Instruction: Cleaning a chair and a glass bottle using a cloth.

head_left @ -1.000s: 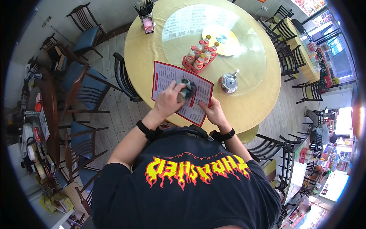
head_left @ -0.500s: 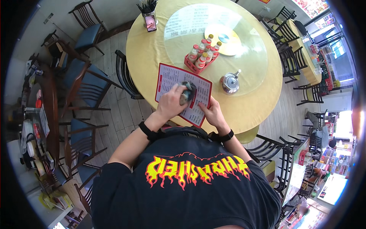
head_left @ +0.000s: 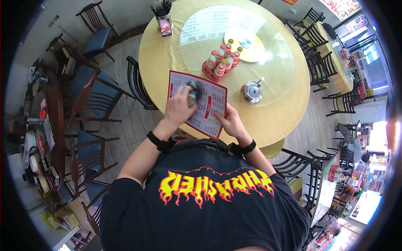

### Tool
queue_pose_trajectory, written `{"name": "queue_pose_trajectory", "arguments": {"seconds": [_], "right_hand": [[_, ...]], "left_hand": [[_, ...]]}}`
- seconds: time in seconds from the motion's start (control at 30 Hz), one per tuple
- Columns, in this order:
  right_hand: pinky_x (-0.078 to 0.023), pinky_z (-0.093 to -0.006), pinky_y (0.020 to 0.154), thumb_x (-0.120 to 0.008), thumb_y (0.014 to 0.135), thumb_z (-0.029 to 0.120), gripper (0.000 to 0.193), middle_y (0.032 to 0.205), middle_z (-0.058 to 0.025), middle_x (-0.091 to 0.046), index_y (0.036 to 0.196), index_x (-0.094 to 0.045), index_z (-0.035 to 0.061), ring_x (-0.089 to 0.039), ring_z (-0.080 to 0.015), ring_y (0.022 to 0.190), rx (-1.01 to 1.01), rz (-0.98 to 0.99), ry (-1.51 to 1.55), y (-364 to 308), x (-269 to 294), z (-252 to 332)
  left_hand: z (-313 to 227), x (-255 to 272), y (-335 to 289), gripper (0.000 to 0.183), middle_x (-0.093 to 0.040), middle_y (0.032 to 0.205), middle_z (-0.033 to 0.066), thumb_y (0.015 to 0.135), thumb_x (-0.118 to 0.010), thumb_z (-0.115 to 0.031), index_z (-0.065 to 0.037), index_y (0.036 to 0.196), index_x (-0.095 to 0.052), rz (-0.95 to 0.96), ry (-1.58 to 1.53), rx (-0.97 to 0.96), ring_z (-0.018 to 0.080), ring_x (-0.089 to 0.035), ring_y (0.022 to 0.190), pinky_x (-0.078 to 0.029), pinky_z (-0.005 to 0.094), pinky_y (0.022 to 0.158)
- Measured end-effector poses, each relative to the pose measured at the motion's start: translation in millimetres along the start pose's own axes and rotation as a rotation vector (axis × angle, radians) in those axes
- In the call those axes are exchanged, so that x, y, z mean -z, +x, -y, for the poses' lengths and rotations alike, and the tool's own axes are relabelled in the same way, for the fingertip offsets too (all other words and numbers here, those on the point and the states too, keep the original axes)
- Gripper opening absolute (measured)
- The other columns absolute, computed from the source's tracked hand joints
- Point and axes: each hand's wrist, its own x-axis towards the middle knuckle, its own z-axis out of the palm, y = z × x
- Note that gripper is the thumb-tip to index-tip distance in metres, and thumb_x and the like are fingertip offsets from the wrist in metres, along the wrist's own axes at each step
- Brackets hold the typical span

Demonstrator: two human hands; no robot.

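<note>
A round table (head_left: 272,119) is standing here. Over its seven o'clock side, the right hand (head_left: 233,123) is pinching a menu (head_left: 205,106) at four o'clock; the left hand (head_left: 179,107) is clutching a rag (head_left: 194,91) over it.

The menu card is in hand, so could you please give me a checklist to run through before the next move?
1. Grip of the right hand on the menu card: ok, thumb over its right edge.
2. Grip of the left hand on the cloth: ok, bunched in the fingers.
3. Whole card face in view: not ok, left hand and cloth cover part.
4. Card clear of the metal teapot: ok, visibly apart.
5. Card clear of the red bottle crate: cannot tell, edges look close.
</note>
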Motion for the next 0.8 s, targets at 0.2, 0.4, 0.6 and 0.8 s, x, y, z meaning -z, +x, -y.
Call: {"name": "queue_pose_trajectory", "arguments": {"seconds": [0.2,0.4,0.6,0.8], "right_hand": [[-0.051,-0.0316,0.088,-0.059,0.093,0.004,0.038,0.111,-0.0100,-0.066,0.130,-0.050,-0.0028,-0.060,-0.0139,0.100,-0.008,-0.017,0.045,2.0,2.1,0.7],[-0.052,-0.0309,0.085,-0.060,0.093,0.004,0.035,0.108,-0.0092,-0.067,0.127,-0.053,-0.0027,-0.062,-0.0133,0.097,0.004,0.020,-0.019,-13.8,25.0,6.9],[-0.052,-0.0307,0.085,-0.059,0.093,0.002,0.035,0.107,-0.0095,-0.066,0.127,-0.052,-0.0028,-0.061,-0.0135,0.097,0.027,-0.120,0.051,-9.3,2.7,-5.2],[-0.052,-0.0307,0.084,-0.060,0.094,0.003,0.033,0.106,-0.0095,-0.067,0.125,-0.053,-0.0031,-0.061,-0.0132,0.095,-0.004,-0.161,0.059,-8.3,3.7,-7.1]], "left_hand": [[2.4,1.7,1.4,0.045,-0.060,0.106,0.0144,0.073,-0.072,-0.015,-0.008,0.113,-0.054,0.096,-0.059,-0.143,0.0388,-0.062,0.092,-0.053,0.0447,0.076],[42.0,10.4,19.2,0.042,-0.060,0.108,0.0163,0.076,-0.069,-0.016,-0.007,0.115,-0.054,-0.016,0.118,0.099,0.0386,-0.061,0.097,-0.052,0.0444,0.078],[12.1,-12.9,-9.6,0.048,-0.060,0.109,0.0176,0.073,-0.071,-0.016,-0.007,0.116,-0.055,0.112,-0.017,-0.029,0.0387,-0.062,0.096,-0.052,0.0458,0.079],[17.2,-0.8,5.2,0.047,-0.060,0.110,0.0132,0.072,-0.072,-0.015,-0.011,0.116,-0.056,0.180,0.014,-0.064,0.0383,-0.063,0.093,-0.054,0.0457,0.077]]}}
